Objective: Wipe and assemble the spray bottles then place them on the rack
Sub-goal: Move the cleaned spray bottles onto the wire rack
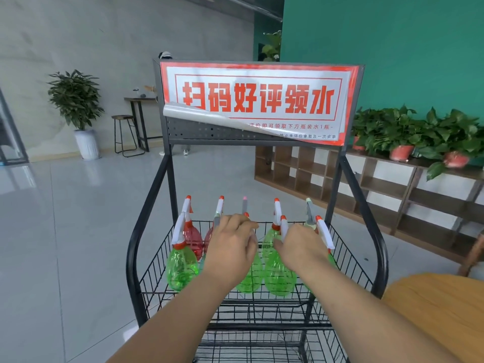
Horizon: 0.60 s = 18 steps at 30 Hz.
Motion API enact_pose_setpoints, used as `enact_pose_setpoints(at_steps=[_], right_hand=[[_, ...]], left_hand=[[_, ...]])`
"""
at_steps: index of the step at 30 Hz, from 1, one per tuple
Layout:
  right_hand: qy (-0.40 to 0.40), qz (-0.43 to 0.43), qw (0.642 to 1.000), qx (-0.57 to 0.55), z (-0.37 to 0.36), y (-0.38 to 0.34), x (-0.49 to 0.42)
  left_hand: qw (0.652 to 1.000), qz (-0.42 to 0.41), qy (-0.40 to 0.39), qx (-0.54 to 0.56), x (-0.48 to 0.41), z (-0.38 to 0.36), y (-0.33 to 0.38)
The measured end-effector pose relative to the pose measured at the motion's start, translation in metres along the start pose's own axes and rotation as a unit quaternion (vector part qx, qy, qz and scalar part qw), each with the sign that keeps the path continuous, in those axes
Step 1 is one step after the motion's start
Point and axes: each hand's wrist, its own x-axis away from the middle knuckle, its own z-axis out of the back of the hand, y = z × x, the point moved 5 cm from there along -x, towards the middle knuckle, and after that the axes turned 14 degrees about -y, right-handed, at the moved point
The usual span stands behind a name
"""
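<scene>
1. Your left hand curls its fingers over the sprayer of the green bottle in the rack; settle it upright beneath them.
2. Your right hand hides its fingers, so their grip is unclear; steady the bottle's side.

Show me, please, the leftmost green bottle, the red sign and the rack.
leftmost green bottle (182,271), head view, on its clear body.
red sign (258,98), head view, on its middle lettering.
rack (130,258), head view, on its left frame tube.
</scene>
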Motion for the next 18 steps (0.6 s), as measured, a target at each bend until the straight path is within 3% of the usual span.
enact_pose_setpoints(at_steps=[10, 18], right_hand=[[0.022, 0.021, 0.999, -0.011, 0.034, 0.000, 0.022], [0.018, 0.073, 0.997, -0.030, 0.067, 0.030, 0.061]], left_hand=[[1.000, 0.006, -0.020, -0.005, -0.007, 0.013, 0.015], [0.996, -0.014, -0.083, 0.010, -0.009, 0.020, 0.077]])
